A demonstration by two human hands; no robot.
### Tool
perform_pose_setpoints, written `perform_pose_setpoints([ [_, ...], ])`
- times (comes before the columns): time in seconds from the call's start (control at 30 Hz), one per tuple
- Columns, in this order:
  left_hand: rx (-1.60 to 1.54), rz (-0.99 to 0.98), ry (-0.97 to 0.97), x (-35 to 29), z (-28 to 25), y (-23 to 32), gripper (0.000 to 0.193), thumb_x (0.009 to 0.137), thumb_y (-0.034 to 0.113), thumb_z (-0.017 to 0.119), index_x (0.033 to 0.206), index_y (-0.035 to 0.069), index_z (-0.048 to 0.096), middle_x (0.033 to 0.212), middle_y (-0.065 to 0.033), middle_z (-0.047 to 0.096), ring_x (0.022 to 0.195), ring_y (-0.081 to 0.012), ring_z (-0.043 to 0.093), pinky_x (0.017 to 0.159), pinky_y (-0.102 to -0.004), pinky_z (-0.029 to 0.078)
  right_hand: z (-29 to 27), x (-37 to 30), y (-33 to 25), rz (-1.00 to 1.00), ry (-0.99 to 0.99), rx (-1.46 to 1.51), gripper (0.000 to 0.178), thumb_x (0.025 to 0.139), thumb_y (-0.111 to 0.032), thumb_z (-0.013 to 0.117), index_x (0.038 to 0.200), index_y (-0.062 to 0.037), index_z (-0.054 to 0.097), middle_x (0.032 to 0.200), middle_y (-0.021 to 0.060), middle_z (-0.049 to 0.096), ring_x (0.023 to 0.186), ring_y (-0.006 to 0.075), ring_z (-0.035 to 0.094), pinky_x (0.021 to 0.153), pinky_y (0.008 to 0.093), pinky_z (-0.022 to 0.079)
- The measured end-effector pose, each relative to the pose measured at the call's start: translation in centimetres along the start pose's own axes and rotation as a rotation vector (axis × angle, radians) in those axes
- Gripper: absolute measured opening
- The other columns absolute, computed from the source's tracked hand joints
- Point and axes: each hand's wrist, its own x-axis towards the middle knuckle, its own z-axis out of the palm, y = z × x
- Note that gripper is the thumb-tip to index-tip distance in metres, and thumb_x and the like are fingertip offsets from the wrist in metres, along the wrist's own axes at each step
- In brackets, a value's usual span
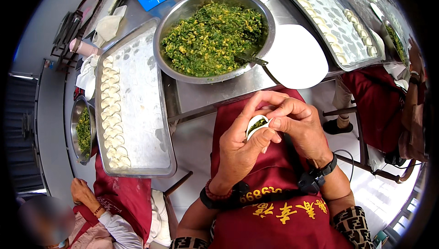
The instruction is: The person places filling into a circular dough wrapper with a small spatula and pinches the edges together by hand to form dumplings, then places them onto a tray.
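Over the apron [286, 178], left hand [244, 141] and right hand [299, 123] pinch a wrapper [252, 120], fingers nearly closed, likely keeping filling [257, 125] inside.

Maroon apron [274, 231], 2 black wristbands [329, 165].

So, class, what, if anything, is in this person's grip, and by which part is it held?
A white dough wrapper around green filling: the left grip cradles its left side, the right grip pinches its right end.
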Motion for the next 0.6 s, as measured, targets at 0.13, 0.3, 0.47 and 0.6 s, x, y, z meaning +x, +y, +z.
perform_pose_setpoints([
  [0.13,-0.033,0.014,0.018,0.1,0.2,-0.3,0.058,0.098,0.014,0.061,0.148,-0.003,0.035,0.109,-0.0124,0.063,0.076,-0.0098,0.059,0.059,-0.0192,0.044,0.4,-0.1,0.3,0.017,0.060,0.055,0.009,0.090,0.002,0.064,0.098,0.0039,0.067,0.131,0.0169,0.058,0.077,0.0135,0.063,0.070,0.0261,0.055],
  [0.3,-0.016,0.023,-0.004,0.1,0.1,-0.3,0.056,0.100,0.020,0.058,0.146,-0.004,0.038,0.108,-0.0108,0.063,0.076,-0.0081,0.057,0.060,-0.0195,0.044,0.7,0.0,-0.9,0.092,0.031,0.104,0.009,0.089,0.002,0.066,0.097,0.0022,0.067,0.124,0.0156,0.061,0.083,0.0150,0.065,0.070,0.0268,0.054],
  [0.47,0.101,-0.020,-0.185,0.5,-0.6,0.2,0.055,0.102,0.022,0.055,0.147,-0.003,0.038,0.104,-0.0077,0.064,0.073,-0.0070,0.053,0.060,-0.0201,0.044,-0.8,0.1,0.1,-0.094,-0.035,-0.119,0.015,0.089,0.002,0.066,0.104,0.0021,0.066,0.123,0.0170,0.061,0.077,0.0161,0.065,0.070,0.0280,0.055],
  [0.6,0.068,-0.089,-0.194,0.7,-0.5,1.0,0.057,0.102,0.020,0.055,0.149,-0.002,0.033,0.104,-0.0093,0.063,0.072,-0.0081,0.054,0.060,-0.0201,0.044,-0.1,-0.2,-1.1,0.096,0.011,0.014,0.010,0.089,0.002,0.065,0.099,0.0024,0.067,0.125,0.0181,0.059,0.073,0.0160,0.065,0.070,0.0284,0.055],
])
